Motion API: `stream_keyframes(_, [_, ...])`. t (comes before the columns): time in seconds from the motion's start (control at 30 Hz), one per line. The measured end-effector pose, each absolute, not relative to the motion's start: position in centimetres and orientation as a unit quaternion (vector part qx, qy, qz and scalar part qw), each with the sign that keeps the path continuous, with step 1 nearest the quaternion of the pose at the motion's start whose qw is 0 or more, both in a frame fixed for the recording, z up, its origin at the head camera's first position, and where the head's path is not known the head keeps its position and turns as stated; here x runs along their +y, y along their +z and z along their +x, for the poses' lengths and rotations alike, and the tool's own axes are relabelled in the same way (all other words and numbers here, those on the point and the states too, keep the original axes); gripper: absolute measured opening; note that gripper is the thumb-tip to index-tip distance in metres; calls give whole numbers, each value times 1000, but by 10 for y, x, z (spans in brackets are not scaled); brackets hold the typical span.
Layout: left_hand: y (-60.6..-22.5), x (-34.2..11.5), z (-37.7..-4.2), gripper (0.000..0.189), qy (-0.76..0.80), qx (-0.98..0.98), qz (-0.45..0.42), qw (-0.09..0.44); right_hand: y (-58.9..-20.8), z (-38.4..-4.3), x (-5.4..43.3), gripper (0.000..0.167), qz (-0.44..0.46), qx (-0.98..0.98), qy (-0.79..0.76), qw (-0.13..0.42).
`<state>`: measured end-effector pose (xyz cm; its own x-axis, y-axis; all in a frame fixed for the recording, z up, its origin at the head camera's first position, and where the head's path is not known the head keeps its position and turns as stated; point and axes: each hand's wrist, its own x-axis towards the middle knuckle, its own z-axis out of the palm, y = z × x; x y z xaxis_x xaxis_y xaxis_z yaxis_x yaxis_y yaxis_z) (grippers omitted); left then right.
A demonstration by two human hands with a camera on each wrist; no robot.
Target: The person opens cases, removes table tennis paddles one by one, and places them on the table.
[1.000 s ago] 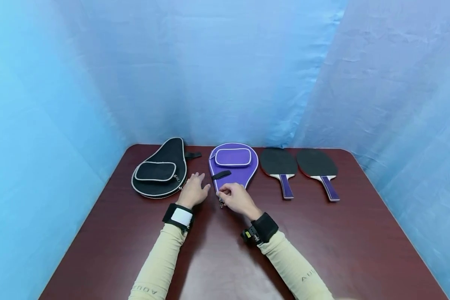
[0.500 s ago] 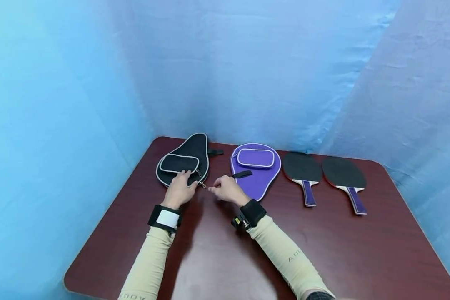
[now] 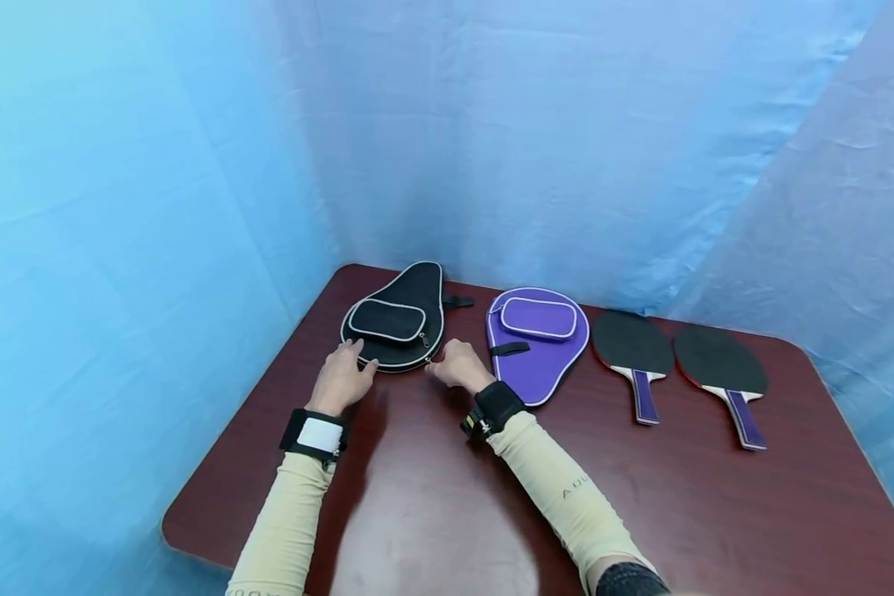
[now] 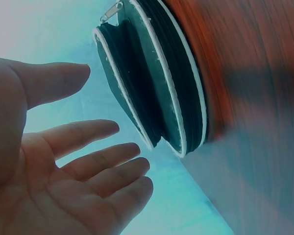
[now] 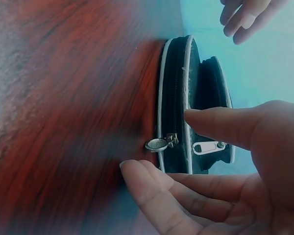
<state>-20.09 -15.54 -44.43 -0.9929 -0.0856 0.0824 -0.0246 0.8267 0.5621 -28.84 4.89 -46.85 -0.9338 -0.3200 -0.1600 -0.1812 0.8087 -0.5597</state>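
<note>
A black table tennis bat case (image 3: 413, 285) with white piping and a front pocket (image 3: 387, 320) lies on the table. My left hand (image 3: 340, 378) is by its rounded near edge, thumb and fingers spread; the left wrist view shows them holding nothing. Close to the case's near right edge is my right hand (image 3: 458, 364). In the right wrist view its thumb and bent fingers stand apart on either side of the metal zipper pull (image 5: 157, 144), not pinching it. A second pull (image 5: 209, 147) hangs from the pocket.
A purple bat case (image 3: 540, 364) with a black strap (image 3: 510, 348) lies right of the black one. Two bats, one (image 3: 632, 341) beside the other (image 3: 718, 360), lie farther right, black faces up. Blue curtains (image 3: 536, 149) stand behind the dark red table (image 3: 432, 497).
My right hand has left the purple case's zipper and moved left to the black case's zipper pull. My left hand has shifted left along the black case. The head view has turned left.
</note>
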Motion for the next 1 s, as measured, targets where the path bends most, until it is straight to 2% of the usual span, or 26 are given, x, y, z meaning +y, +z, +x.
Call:
stream_keyframes(0.2, [-446, -154, -204, 56, -290, -955, 30, 54, -469, -298, 49, 34, -139, 936, -293, 133])
stream_keyframes(0.43, [-448, -150, -206, 55, -300, -952, 27, 58, -476, -307, 48, 25, -107, 948, -284, 92])
stream_keyframes(0.6, [-448, -145, -207, 53, -302, -951, 18, 62, -482, -308, 51, 36, -83, 952, -285, 73])
stream_keyframes(0.73, [-448, -142, -210, 55, -305, -951, 12, 51, -485, -306, 53, 42, -80, 952, -285, 84])
stream_keyframes(1.0, [-443, -134, -221, 54, -294, -954, -8, 54, -484, -303, 55, 33, -68, 951, -285, 101])
